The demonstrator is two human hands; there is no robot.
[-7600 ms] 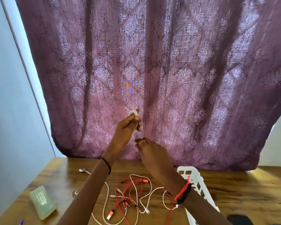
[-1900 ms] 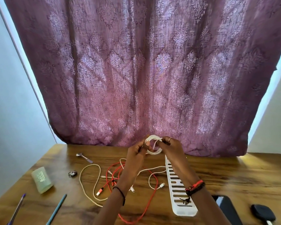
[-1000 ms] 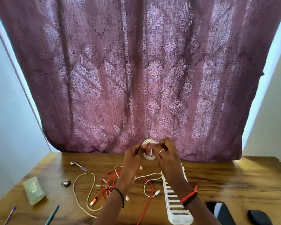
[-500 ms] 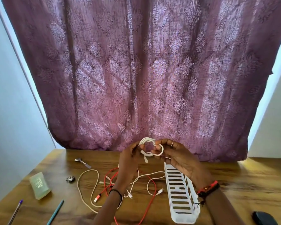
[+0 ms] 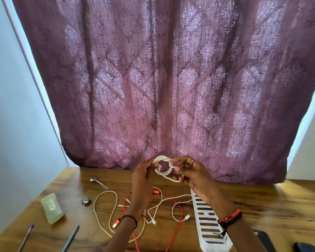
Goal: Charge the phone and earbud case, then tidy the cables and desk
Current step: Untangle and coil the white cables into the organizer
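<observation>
A small coil of white cable [image 5: 162, 165] is held up above the wooden desk [image 5: 262, 202], in front of the curtain. My left hand [image 5: 143, 177] grips the coil's left side. My right hand [image 5: 191, 171] pinches its right side and a loose loop that hangs below. On the desk beneath lie tangled red cables [image 5: 177, 224] and loose white cables [image 5: 105, 206]. At the bottom right edge I see part of a dark phone [image 5: 262, 240] and a dark case [image 5: 306, 247].
A white slotted plastic tray [image 5: 210, 231] lies right of the cables. At the left are a pale green case [image 5: 52, 208], a small metal spoon [image 5: 99, 182], a key ring [image 5: 85, 201] and two pens [image 5: 70, 239]. A purple curtain [image 5: 171, 79] hangs behind.
The white cable went from a flat disc held high to a wound coil held between both hands, lower and nearer the desk. In the last half second a loop came loose under my right hand.
</observation>
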